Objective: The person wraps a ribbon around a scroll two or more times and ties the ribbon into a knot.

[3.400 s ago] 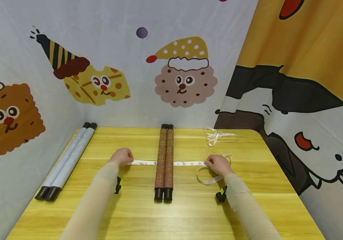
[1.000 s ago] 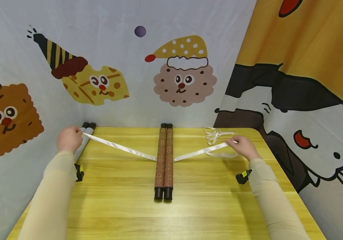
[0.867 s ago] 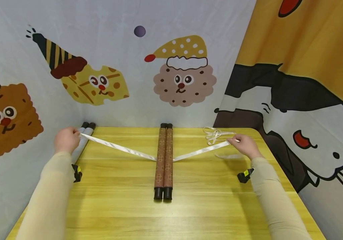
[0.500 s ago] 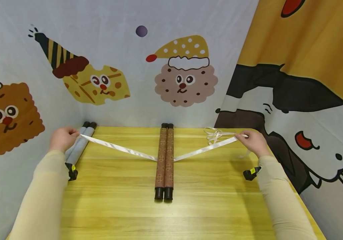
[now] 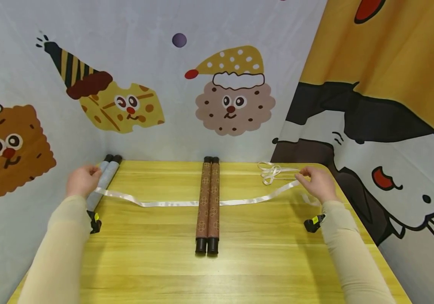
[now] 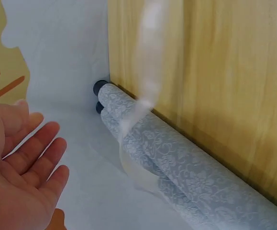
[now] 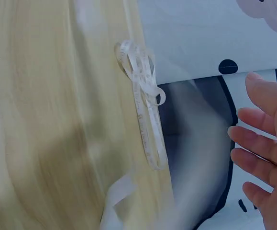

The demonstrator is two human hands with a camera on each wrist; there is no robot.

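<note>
Your left hand (image 5: 82, 181) is raised over the far left of a yellow wood-grain table (image 5: 148, 266), its fingers loosely spread and gripping nothing, as the left wrist view shows. Your right hand (image 5: 320, 183) is raised over the far right, its fingers also parted, with nothing between them.

A long, flat, shiny white ribbon (image 5: 171, 204) stretches from left to right between your hands, passing beneath two brown cylindrical rolls with a gold pattern and black end caps (image 5: 203, 202). These lie side by side at the centre, pointing from near to far. In the left wrist view the ribbon's left end, partly blurred, drapes across two pale blue floral rolls with black end caps (image 6: 191, 170) at the table's left edge. The ribbon's right end curves up near your right hand. A loose bundle of narrow white printed ribbon (image 7: 137, 86) lies at the far right.

You appear to be laying the ribbon out under the brown rolls; the next move probably calls for picking up both ends.
</note>
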